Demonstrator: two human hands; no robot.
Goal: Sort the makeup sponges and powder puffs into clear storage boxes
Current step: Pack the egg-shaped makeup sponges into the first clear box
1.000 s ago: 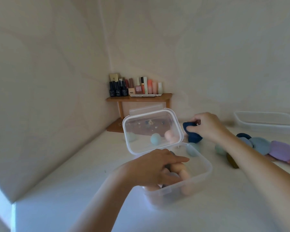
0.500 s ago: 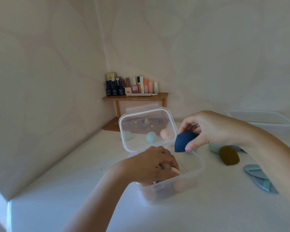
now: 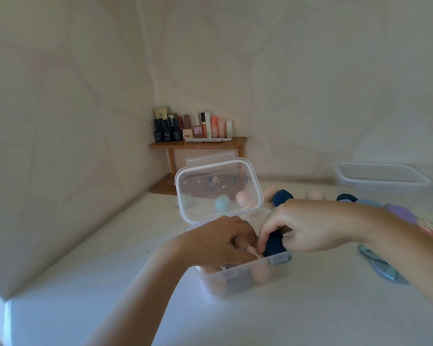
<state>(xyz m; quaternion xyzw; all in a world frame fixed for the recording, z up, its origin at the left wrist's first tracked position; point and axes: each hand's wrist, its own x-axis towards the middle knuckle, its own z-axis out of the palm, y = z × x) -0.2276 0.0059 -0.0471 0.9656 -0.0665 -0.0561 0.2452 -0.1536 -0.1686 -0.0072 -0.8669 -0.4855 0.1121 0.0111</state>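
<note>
Head view: right hand (image 3: 308, 228) lowering a dark blue teardrop foam makeup sponge (image 3: 274, 244) into the clear plastic storage box (image 3: 235, 269).
The sponge sat pinched directly under the right hand's curled fingertips, long axis roughly upright, at the box's right end. The left hand (image 3: 218, 242), close on its left, curled among peach foam sponges (image 3: 259, 272); its grip could not be told.

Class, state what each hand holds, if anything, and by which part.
The right hand pinches the dark blue sponge at its top, inside the box. The left hand lies on pink sponges; a grip cannot be told.
</note>
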